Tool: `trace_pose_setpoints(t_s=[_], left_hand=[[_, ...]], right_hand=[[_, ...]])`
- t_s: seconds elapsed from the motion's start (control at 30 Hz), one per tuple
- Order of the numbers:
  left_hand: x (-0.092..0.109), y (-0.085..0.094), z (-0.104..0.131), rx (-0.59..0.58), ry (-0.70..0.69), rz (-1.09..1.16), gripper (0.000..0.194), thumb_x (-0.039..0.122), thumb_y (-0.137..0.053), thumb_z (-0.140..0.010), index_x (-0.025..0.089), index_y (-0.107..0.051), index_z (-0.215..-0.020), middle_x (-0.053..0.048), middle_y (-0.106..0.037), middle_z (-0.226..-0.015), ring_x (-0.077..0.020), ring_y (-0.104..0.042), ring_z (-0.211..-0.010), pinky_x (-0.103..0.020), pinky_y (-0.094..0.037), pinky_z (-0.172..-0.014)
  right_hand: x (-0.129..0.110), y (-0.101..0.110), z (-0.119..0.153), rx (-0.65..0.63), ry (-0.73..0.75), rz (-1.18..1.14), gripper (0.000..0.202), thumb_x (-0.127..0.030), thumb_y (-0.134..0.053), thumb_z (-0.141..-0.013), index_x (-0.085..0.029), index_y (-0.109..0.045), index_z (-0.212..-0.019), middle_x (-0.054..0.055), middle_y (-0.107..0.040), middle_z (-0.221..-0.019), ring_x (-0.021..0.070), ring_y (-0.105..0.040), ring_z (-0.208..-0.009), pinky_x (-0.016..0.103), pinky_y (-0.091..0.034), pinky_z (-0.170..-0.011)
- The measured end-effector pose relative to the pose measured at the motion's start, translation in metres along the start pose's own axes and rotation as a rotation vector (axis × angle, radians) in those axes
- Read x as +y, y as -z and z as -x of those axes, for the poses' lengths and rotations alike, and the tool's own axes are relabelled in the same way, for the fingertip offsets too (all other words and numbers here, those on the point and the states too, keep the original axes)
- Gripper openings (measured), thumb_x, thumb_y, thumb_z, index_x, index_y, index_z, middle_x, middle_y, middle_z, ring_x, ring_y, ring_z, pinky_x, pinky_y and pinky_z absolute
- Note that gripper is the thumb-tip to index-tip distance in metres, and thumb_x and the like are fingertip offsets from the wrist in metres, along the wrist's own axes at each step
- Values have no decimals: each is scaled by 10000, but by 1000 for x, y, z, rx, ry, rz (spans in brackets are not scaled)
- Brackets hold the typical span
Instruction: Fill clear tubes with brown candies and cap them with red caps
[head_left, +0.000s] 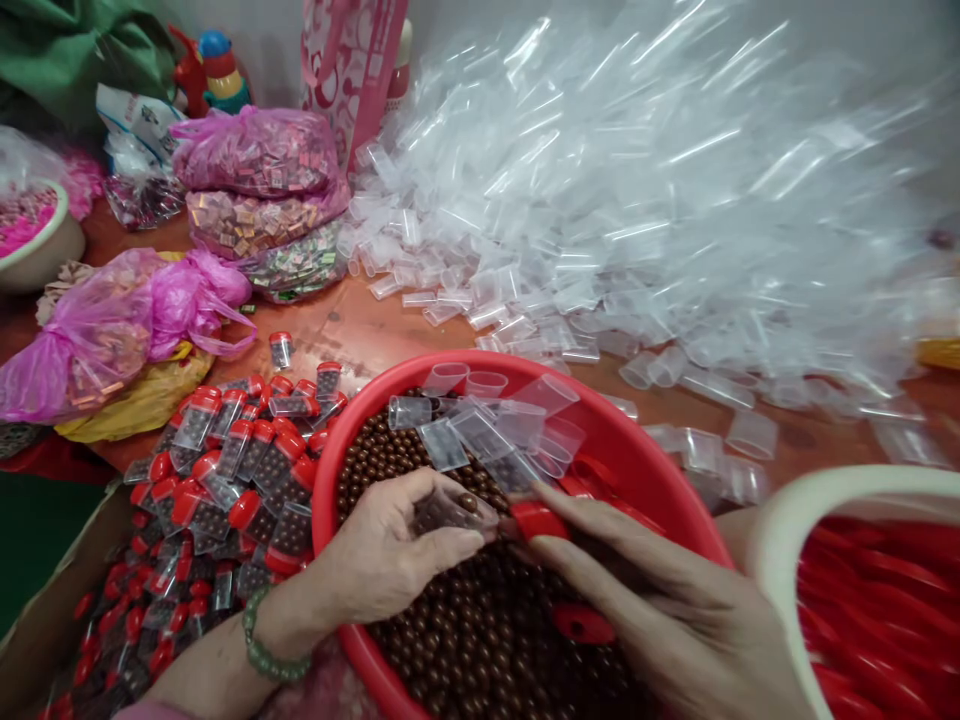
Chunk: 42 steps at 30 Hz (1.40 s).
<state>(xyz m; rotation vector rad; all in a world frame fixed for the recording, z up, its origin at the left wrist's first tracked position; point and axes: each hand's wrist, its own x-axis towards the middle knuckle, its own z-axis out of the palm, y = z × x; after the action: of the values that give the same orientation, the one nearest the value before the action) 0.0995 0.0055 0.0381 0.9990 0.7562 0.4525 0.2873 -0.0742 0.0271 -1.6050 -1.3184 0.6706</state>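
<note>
A large red basin (335,470) holds a bed of small round brown balls (480,640), with clear plastic containers (517,420) lying on top at its far side. Over the balls, my left hand (409,545) is closed around a clear container (450,512) with brown balls inside, its mouth facing right. My right hand (667,590) pinches a red cap (538,520) between thumb and fingers, close beside that mouth. Whether cap and container touch, I cannot tell. Another red cap (582,622) lies on the balls under my right hand.
Filled red-capped containers (240,460) are heaped left of the basin. A big blurred pile of clear containers (600,200) covers the table's back. At right stands a white tub (780,540) of red caps (885,620). Pink bags (255,155) sit at back left.
</note>
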Motion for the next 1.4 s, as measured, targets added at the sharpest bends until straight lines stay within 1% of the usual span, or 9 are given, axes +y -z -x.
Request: trace_pose_setpoints(t_s=[0.13, 0.23, 0.3, 0.4, 0.67, 0.87, 1.03, 1.2, 1.4], left_hand=[[4, 7, 5, -39, -82, -273, 171, 225, -629, -835, 144, -653, -983, -50, -672, -908, -150, -585, -831, -287, -434, -798], [1, 8, 8, -70, -38, -234, 183, 261, -637, -839, 154, -641, -988, -24, -654, -848, -129, -558, -752, -266, -421, -720], [-1, 8, 10, -65, -23, -233, 190, 259, -629, -844, 156, -632, -1004, -18, -649, -841, -123, -552, -739, -258, -414, -700], [-2, 6, 11, -66, -33, -274, 196, 249, -618, -859, 160, -623, -1034, -2, -635, -803, -117, -547, -727, -251, -413, -707], [2, 2, 14, -99, -52, -351, 172, 252, -588, -886, 160, -628, -1025, -7, -622, -816, -122, -548, -737, -246, -420, -698], [-1, 2, 17, -33, -63, -264, 157, 251, -570, -884, 160, -592, -1010, -7, -616, -809, -123, -571, -745, -245, -448, -705], [-3, 2, 18, -19, -38, -120, 172, 267, -618, -856, 166, -579, -989, -16, -618, -842, -121, -580, -761, -244, -457, -714], [-5, -4, 17, -43, -23, -38, 202, 242, -627, -845, 149, -577, -1017, -11, -606, -827, -116, -568, -751, -250, -452, -736], [-8, -8, 14, -42, -91, -139, 111, 222, -660, -839, 150, -612, -910, 13, -571, -822, -109, -496, -759, -237, -406, -722]], right_hand=[[-12, -1, -2, 80, -128, -92, 299, -354, -760, -793, -323, -755, -1090, 31, -784, -997, 256, -747, -916, 344, -643, -767], [-21, -5, -3, 40, -153, -155, 209, -326, -772, -781, -317, -769, -991, 6, -784, -881, 199, -747, -770, 285, -628, -727], [-23, -8, -3, 51, -138, -176, 169, -299, -773, -783, -322, -767, -950, -12, -781, -881, 176, -742, -782, 268, -615, -770], [-22, -9, -3, 74, -44, -157, 183, -258, -768, -788, -312, -761, -963, -10, -781, -924, 179, -741, -833, 283, -614, -813], [-29, -14, -7, -34, 298, -26, 227, -123, -667, -856, -285, -726, -1004, 22, -769, -909, 201, -742, -790, 308, -642, -707], [-27, -2, -1, -67, 442, 156, 276, -111, -644, -871, -275, -702, -1084, 22, -761, -947, 166, -740, -808, 239, -634, -734], [-21, 2, 5, -34, 360, 147, 166, -200, -638, -895, -273, -721, -1019, 22, -766, -925, 185, -741, -779, 271, -641, -705], [-31, -19, 4, 144, 123, -53, 141, -233, -714, -847, -253, -731, -985, 24, -766, -886, 188, -733, -738, 311, -641, -700], [-36, -35, 1, 107, 150, -144, 142, -170, -695, -843, -262, -729, -945, 6, -765, -866, 167, -730, -750, 282, -636, -694]])
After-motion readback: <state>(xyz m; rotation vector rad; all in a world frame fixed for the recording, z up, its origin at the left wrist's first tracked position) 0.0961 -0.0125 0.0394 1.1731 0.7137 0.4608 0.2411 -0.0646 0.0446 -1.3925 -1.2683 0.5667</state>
